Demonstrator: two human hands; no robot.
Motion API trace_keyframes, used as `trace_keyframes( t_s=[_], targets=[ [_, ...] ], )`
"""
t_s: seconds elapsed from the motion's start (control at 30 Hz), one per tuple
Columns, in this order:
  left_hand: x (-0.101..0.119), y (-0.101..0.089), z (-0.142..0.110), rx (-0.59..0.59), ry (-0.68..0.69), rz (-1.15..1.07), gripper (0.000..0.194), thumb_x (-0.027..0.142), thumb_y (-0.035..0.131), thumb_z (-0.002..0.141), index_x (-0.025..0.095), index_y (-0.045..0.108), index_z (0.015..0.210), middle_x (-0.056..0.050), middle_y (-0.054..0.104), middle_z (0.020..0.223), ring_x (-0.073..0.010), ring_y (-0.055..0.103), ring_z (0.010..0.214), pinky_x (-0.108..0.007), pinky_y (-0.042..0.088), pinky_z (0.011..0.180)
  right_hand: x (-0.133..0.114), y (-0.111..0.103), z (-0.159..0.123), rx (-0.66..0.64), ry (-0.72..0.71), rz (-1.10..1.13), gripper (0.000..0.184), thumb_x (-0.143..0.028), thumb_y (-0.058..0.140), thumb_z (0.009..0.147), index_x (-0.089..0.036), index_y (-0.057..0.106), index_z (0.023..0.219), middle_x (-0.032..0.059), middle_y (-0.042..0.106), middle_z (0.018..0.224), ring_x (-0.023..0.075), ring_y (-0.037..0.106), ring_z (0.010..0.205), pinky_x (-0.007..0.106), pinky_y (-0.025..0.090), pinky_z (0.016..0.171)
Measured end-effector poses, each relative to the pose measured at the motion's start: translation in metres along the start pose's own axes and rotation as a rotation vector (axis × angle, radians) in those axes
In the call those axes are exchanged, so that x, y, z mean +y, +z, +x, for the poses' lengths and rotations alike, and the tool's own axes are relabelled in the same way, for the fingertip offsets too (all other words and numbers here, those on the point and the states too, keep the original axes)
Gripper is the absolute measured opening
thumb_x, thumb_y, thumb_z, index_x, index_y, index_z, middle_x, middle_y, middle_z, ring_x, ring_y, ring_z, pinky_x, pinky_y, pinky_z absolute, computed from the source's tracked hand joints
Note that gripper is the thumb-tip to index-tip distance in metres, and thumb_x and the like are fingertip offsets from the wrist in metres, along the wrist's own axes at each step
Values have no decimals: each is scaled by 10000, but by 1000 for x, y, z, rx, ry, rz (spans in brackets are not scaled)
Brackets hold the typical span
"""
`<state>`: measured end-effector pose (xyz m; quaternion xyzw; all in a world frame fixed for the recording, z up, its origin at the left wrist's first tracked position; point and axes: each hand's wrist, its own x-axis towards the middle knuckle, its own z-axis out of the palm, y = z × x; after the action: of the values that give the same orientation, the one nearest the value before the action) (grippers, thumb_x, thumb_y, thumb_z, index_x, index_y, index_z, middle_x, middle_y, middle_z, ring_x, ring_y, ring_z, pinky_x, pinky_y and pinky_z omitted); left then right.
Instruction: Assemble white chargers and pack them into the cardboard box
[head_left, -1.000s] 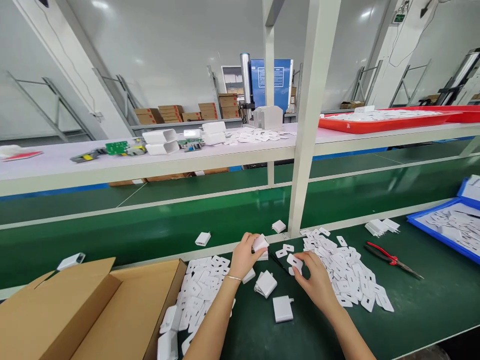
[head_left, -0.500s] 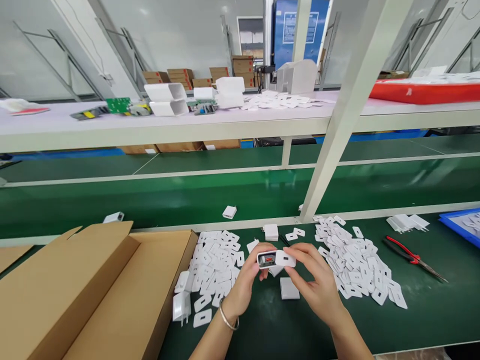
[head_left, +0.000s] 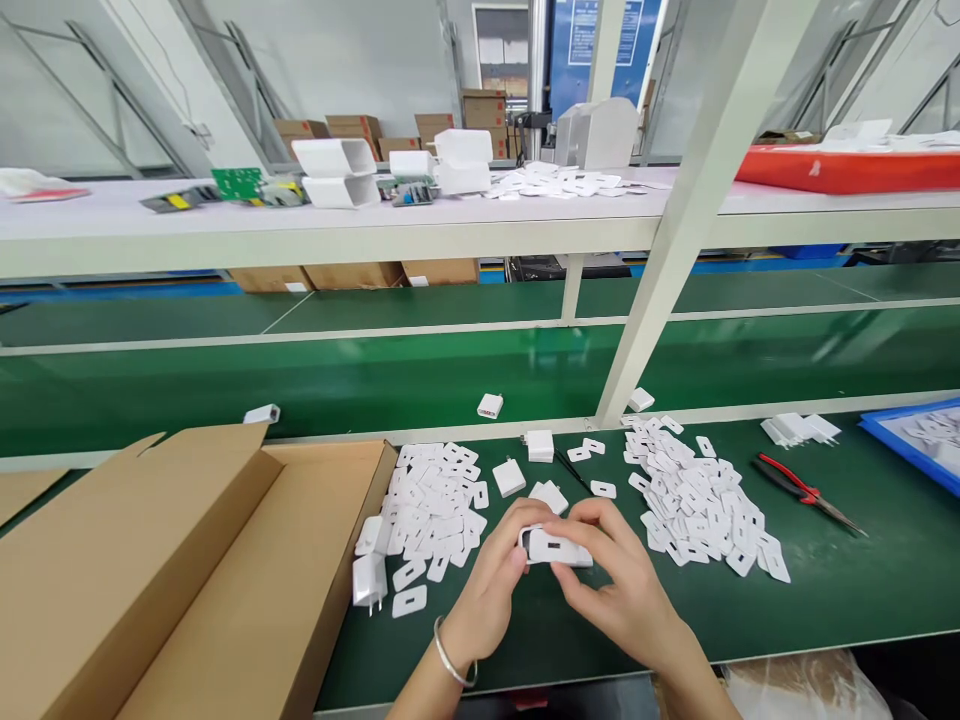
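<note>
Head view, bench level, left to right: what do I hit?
Open cardboard box → left pile of white plates → white charger piece held between the hands → right pile of white plates → red-handled pliers → blue tray

The left wrist wears a slim, smooth bangle (head_left: 450, 657), silver-coloured and shiny, a rigid rounded band that curves across the wrist just below the left hand (head_left: 491, 580), between 6 and 7 o'clock in the view. The left forearm (head_left: 429, 690) is bare on both sides of it. The right hand (head_left: 622, 585), wrist and forearm (head_left: 701, 685), between 4 and 5 o'clock, are bare too. The fingers of both look slender.
</note>
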<state>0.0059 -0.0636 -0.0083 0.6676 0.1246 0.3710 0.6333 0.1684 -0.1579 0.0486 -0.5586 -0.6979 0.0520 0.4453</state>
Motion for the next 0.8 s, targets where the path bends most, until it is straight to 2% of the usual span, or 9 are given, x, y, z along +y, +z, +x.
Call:
trace_keyframes(
  t_s=[0.07, 0.13, 0.23, 0.3, 0.4, 0.5, 0.6, 0.7, 0.8],
  targets=[
    [1, 3, -2, 15, 10, 29, 430, 523, 352, 1105, 249, 637, 1274, -100, 597, 1264, -280, 558, 1198, -430, 469, 1054, -1, 4, -2, -31, 21, 45, 407, -145, 629, 984, -332, 675, 1343, 60, 604, 1065, 202, 650, 955, 326, 596, 779],
    [0, 5, -5, 32, 25, 50, 381, 480, 379, 1110, 246, 632, 1274, -100, 600, 1274, -276, 563, 1220, -424, 471, 1061, 0, 7, -5, -52, 69, 78, 372, -200, 636, 1004, -353, 696, 1338, 66, 591, 1103, 211, 641, 1000, 343, 595, 833],
    [-3, 6, -11, 53, 61, 65, 383, 464, 369, 1115, 244, 635, 1283, -105, 605, 1279, -279, 570, 1235, -427, 479, 1061, 2, 12, -12, -75, 240, 172, 353, -372, 645, 1024, -337, 671, 1374, 77, 586, 1160, 218, 633, 1013, 359, 585, 889],
    [-7, 6, -17, 66, 95, 95, 387, 465, 364, 1114, 257, 636, 1294, -107, 599, 1294, -285, 562, 1253, -439, 477, 1068, 3, 18, -16, -87, 376, 287, 378, -480, 555, 1062, -298, 626, 1385, 76, 621, 1152, 215, 646, 994, 345, 578, 878],
    [-13, 7, -26, 84, 117, 187, 399, 491, 353, 1107, 279, 626, 1305, -114, 559, 1327, -293, 548, 1265, -463, 474, 1078, 2, 30, -22, -129, 482, 417, 391, -510, 400, 1115, -261, 608, 1333, 62, 679, 1111, 205, 666, 987, 321, 557, 866],
    [-18, 6, -33, 111, 28, 287, 471, 560, 309, 1094, 285, 605, 1336, -135, 487, 1376, -302, 536, 1268, -472, 493, 1057, 3, 42, -27, -86, 500, 422, 395, -519, 399, 1112, -240, 615, 1290, 51, 695, 1031, 192, 654, 879, 306, 539, 792],
    [-23, 4, -37, 65, -61, 319, 535, 577, 259, 1096, 304, 562, 1443, -136, 510, 1349, -292, 557, 1210, -460, 508, 1017, 7, 47, -33, -32, 479, 337, 376, -515, 442, 1095, -230, 618, 1267, 52, 686, 991, 193, 631, 828, 307, 512, 745],
    [-32, 2, -42, 43, -59, 293, 493, 515, 298, 1114, 300, 594, 1445, -112, 601, 1214, -264, 591, 1098, -410, 514, 951, 11, 48, -40, -55, 474, 299, 357, -515, 494, 1074, -232, 611, 1258, 46, 676, 984, 194, 624, 840, 307, 502, 752],
    [-43, 3, -46, 94, -33, 279, 456, 497, 372, 1108, 260, 692, 1332, -98, 634, 1074, -243, 597, 973, -360, 515, 847, 15, 50, -47, -96, 514, 345, 357, -525, 487, 1074, -234, 602, 1248, 35, 669, 976, 188, 613, 838, 302, 498, 755]
  ],
)
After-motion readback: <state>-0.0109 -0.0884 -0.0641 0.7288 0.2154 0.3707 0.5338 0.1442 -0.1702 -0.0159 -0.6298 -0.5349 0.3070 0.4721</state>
